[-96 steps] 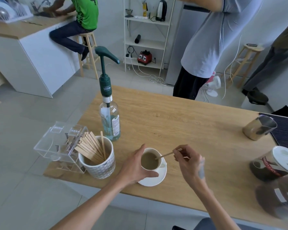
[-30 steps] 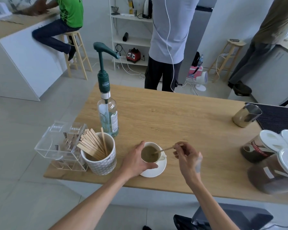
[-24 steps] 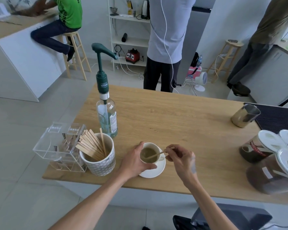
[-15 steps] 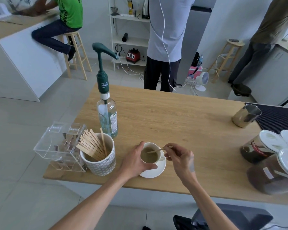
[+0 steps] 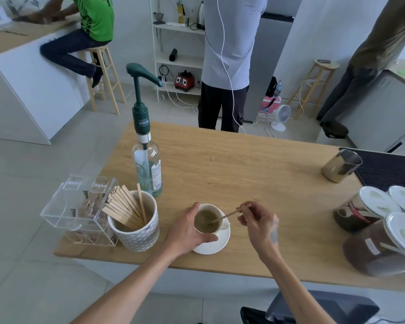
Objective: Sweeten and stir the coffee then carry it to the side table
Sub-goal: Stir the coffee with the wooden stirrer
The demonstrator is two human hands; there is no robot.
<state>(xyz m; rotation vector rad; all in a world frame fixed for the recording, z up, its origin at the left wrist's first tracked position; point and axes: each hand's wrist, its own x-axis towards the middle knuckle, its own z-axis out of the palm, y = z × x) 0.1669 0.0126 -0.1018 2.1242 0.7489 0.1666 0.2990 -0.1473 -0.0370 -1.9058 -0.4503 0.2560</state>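
Note:
A white coffee cup (image 5: 207, 222) full of light brown coffee stands on a white saucer (image 5: 216, 245) near the front edge of the wooden table (image 5: 243, 174). My left hand (image 5: 185, 232) wraps around the cup's left side and holds it steady. Between the fingertips of my right hand (image 5: 258, 222) is a thin wooden stir stick (image 5: 229, 215), whose lower end dips into the coffee. A clear syrup bottle (image 5: 147, 167) with a green pump stands behind and to the left.
A patterned mug of wooden stir sticks (image 5: 133, 223) and a clear plastic sachet box (image 5: 80, 209) sit left of the cup. Lidded coffee jars (image 5: 379, 232) and a steel pitcher (image 5: 340, 166) stand at right. Three people and wooden stools occupy the floor beyond the table.
My right hand has kept moving the stick around inside the cup, swinging a little left and back right. The left hand and the cup have stayed in place. The camera view shifted slightly.

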